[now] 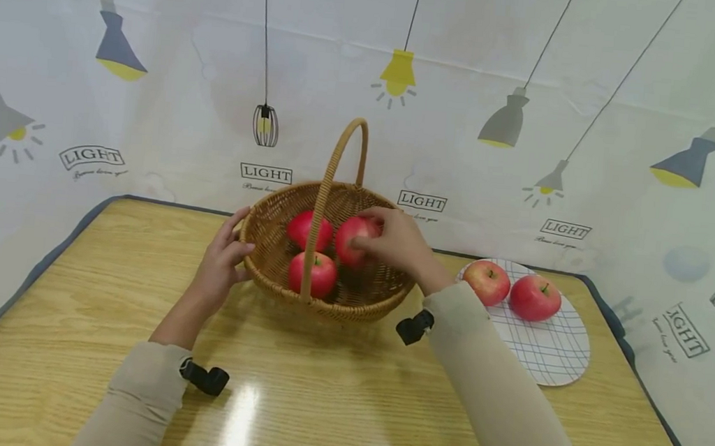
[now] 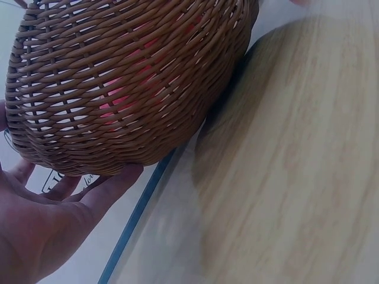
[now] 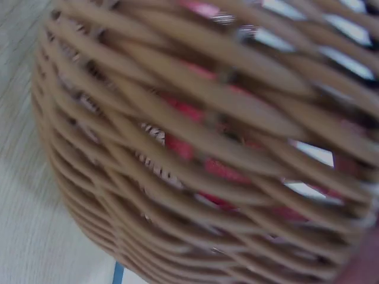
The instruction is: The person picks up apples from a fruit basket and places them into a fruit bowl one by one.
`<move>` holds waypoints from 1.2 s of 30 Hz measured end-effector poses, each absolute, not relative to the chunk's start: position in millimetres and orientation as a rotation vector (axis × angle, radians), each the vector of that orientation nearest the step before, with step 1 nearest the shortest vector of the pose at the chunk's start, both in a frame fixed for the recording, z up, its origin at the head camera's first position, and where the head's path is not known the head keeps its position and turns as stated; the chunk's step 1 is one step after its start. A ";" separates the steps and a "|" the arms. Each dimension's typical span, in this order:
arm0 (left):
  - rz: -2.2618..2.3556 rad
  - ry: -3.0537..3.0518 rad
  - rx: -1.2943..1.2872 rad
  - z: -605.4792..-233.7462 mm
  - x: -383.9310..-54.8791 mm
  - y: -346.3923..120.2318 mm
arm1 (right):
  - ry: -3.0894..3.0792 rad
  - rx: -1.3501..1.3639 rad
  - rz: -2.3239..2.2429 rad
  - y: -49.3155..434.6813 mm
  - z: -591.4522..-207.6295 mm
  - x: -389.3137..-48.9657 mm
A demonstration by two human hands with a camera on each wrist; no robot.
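A brown wicker basket point(image 1: 350, 312) with an arched handle stands near the back of the table. My left hand point(image 1: 218, 264) holds its left side, thumb at the rim; the left wrist view shows the fingers point(image 2: 112, 189) against the woven wall point(image 2: 118, 89). Inside the basket, my right hand point(image 1: 397, 240) grips a red apple point(image 1: 348, 240) from above. Two more red apples lie beside it, one at the front point(image 1: 326, 276) and one behind point(image 1: 299, 227). Through the weave point(image 3: 177, 118) in the right wrist view, patches of red show; the right hand is mostly hidden there.
To the right, a white checked round plate point(image 1: 561, 354) carries two apples, one yellowish red point(image 1: 485, 282) and one red point(image 1: 536, 298). A lamp-printed cloth point(image 1: 349, 12) hangs behind the wooden table point(image 1: 305, 401), close to its back edge.
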State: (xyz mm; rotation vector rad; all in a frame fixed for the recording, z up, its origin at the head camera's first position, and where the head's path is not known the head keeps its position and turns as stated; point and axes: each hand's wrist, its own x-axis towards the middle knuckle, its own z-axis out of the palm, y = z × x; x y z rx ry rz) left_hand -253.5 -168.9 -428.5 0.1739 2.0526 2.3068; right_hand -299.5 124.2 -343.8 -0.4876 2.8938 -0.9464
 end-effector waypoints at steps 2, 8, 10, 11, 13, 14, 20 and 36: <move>2.309 2.049 0.171 -428.2 -253.4 -169.0 | 2.892 -0.490 -1.001 127.5 -340.3 -295.3; 2.308 2.038 0.162 -427.8 -253.4 -168.7 | 2.918 -0.495 -1.101 141.0 -334.1 -281.1; 2.306 2.034 0.157 -427.6 -253.7 -168.7 | 2.912 -0.482 -1.151 146.2 -333.0 -275.5; 2.306 2.031 0.154 -427.5 -253.9 -168.8 | 2.903 -0.469 -1.188 148.9 -332.5 -272.8; 2.305 2.028 0.147 -427.4 -254.1 -169.3 | 2.879 -0.433 -1.278 154.4 -331.0 -267.4; 2.304 2.025 0.143 -427.3 -254.2 -169.6 | 2.874 -0.417 -1.315 157.3 -330.6 -265.1; 2.300 2.020 0.136 -427.5 -253.2 -170.7 | 2.867 -0.338 -1.500 177.1 -330.1 -252.2; 2.327 1.992 0.124 -428.6 -252.0 -169.8 | 2.977 -0.141 -1.672 241.3 -319.9 -209.7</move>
